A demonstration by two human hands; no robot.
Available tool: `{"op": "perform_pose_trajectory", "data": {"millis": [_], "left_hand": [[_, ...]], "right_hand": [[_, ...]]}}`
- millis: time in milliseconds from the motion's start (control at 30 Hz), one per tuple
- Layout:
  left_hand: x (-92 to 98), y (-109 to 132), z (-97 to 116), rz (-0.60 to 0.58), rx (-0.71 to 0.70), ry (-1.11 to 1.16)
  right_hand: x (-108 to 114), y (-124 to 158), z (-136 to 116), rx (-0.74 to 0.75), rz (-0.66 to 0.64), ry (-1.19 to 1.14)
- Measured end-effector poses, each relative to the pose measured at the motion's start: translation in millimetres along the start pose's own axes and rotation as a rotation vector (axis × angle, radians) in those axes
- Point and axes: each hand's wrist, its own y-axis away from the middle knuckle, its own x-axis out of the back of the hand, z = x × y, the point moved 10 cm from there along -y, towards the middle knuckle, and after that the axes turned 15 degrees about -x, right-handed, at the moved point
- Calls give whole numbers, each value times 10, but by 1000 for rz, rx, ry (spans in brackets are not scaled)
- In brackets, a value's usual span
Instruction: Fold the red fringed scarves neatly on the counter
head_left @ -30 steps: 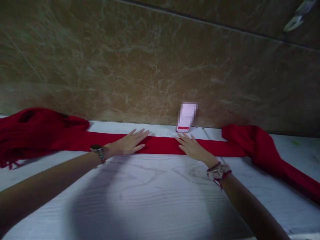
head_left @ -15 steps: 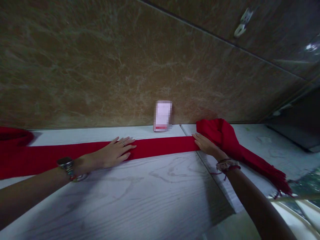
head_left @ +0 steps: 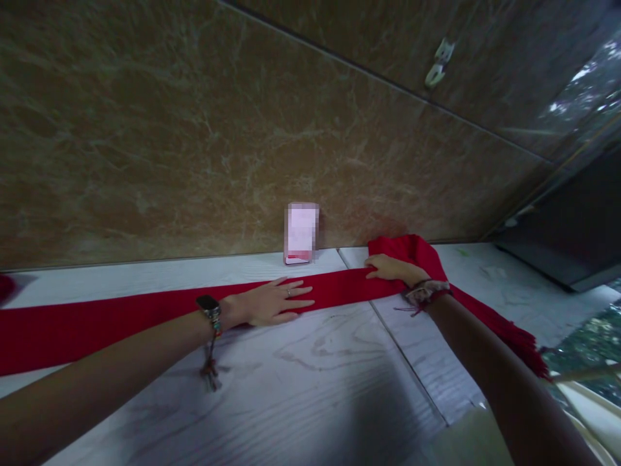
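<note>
A long red scarf (head_left: 334, 289) lies in a flat folded strip across the white wood-grain table (head_left: 310, 375). My left hand (head_left: 272, 303), with a ring on one finger, rests palm down on the strip, fingers stretched and apart. Farther right, my right hand (head_left: 388, 267) is bent over the strip beside the scarf's loose bunched part, its fingers and thumb curled on the cloth; the fingertips are partly hidden. From there the scarf runs under the right wrist to a fringed end at the right.
A phone (head_left: 301, 234) leans upright against the brown marbled wall (head_left: 194, 142). A white hook-like fitting (head_left: 439, 63) is on the wall. At the right, a dark box-like object (head_left: 567, 220) stands on the table. A seam crosses the tabletop near my right hand.
My left hand has slid right along the scarf, closer to my right hand. My right hand's fingers have bent more over the cloth. The view has shifted slightly to the right.
</note>
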Motion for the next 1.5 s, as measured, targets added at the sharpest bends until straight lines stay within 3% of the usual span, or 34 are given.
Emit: {"op": "perform_pose_trajectory", "data": {"millis": [233, 333, 433, 533, 733, 867, 933, 1067, 1133, 1333, 1500], "left_hand": [[50, -128, -179, 38, 22, 49], [67, -179, -276, 55, 45, 55], [94, -172, -295, 60, 47, 51], [132, -120, -287, 49, 58, 43], [209, -28, -321, 74, 75, 21], [306, 51, -433, 183, 153, 6], [356, 103, -489, 233, 217, -6], [338, 122, -474, 255, 251, -28], [244, 107, -469, 207, 271, -37], [33, 183, -516, 70, 373, -24], [-38, 566, -493, 16, 459, -15]], "right_hand": [[607, 336, 12, -64, 163, 102], [782, 475, -124, -80, 193, 201], [822, 639, -360, -104, 142, 259], [791, 861, -693, -85, 89, 249], [620, 1227, -1503, 133, 22, 19], [373, 1195, -1873, 330, -203, -279], [327, 1074, -1871, 385, -219, -406], [322, 743, -1555, 326, 93, -379], [197, 656, -1495, 315, 159, -281], [-98, 612, -1637, 335, 179, -123], [-104, 635, -1667, 339, 216, -125]]}}
